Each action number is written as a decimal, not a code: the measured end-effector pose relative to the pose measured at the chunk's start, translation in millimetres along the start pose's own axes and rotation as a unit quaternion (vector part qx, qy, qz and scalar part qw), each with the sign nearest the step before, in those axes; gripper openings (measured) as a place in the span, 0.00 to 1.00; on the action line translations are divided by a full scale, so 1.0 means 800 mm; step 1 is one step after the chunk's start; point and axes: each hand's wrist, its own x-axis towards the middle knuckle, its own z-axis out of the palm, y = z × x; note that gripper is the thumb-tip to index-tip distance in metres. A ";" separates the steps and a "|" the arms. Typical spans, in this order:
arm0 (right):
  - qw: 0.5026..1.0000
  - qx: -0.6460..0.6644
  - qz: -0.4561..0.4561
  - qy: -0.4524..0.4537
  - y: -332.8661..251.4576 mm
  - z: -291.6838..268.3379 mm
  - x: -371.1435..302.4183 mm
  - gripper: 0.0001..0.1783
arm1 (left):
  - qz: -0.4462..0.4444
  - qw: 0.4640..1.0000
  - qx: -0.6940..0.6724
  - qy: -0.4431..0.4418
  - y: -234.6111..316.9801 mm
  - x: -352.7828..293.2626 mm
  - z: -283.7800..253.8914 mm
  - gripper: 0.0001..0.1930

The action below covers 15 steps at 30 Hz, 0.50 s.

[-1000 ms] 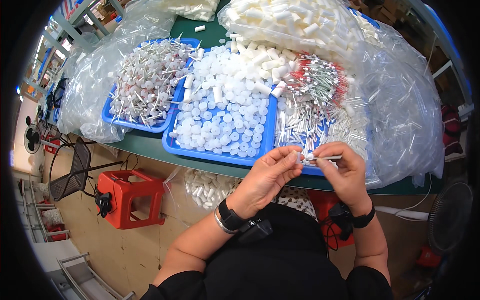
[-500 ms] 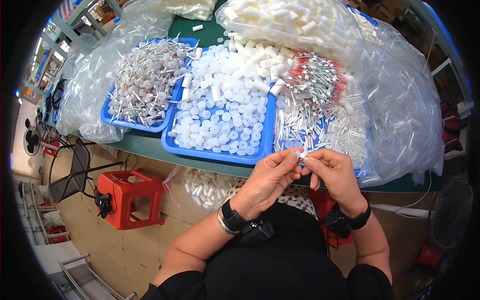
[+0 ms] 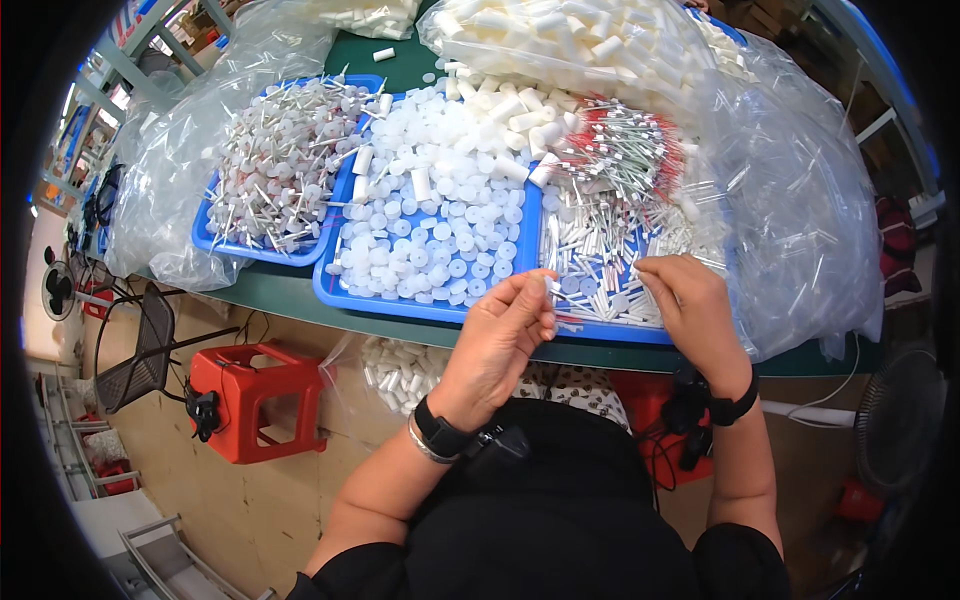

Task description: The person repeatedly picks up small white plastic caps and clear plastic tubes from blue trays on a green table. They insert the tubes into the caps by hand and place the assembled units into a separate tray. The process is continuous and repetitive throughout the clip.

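My left hand (image 3: pixel 503 338) is closed in a pinch at the front of the right-hand blue tray, with a small whitish piece at its fingertips, too small to name. My right hand (image 3: pixel 692 305) reaches over the same tray. Its thumb and forefinger come together just above the thin white tubes (image 3: pixel 697 292); whatever is between them is too small to make out. Behind the tubes lies a heap of red-wired white parts (image 3: pixel 630 145). Translucent round discs (image 3: pixel 425 245) fill the middle blue tray (image 3: pixel 400 303), left of my left hand.
A left blue tray (image 3: pixel 262 254) holds finished-looking pin-and-disc pieces (image 3: pixel 285 150). Clear plastic bags (image 3: pixel 800 210) flank the trays; a bag of thick white cylinders (image 3: pixel 570 40) lies behind. Below the green table stands a red stool (image 3: pixel 255 400). A fan (image 3: pixel 900 420) is at right.
My hands, together before, have parted. The right one has moved up and right to the tubes; the left one has shifted left and stays pinched.
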 end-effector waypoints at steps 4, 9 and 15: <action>0.980 -0.153 -0.121 -0.049 0.012 0.006 -0.002 0.08 | 0.001 0.999 0.025 0.034 0.002 -0.001 0.006 0.17; 0.953 -0.254 -0.140 -0.083 0.016 0.016 -0.001 0.04 | -0.012 0.999 0.042 0.029 -0.002 0.000 0.007 0.18; 0.958 -0.235 -0.140 -0.086 0.025 0.018 -0.002 0.02 | -0.014 0.999 0.033 0.040 -0.007 0.001 0.010 0.18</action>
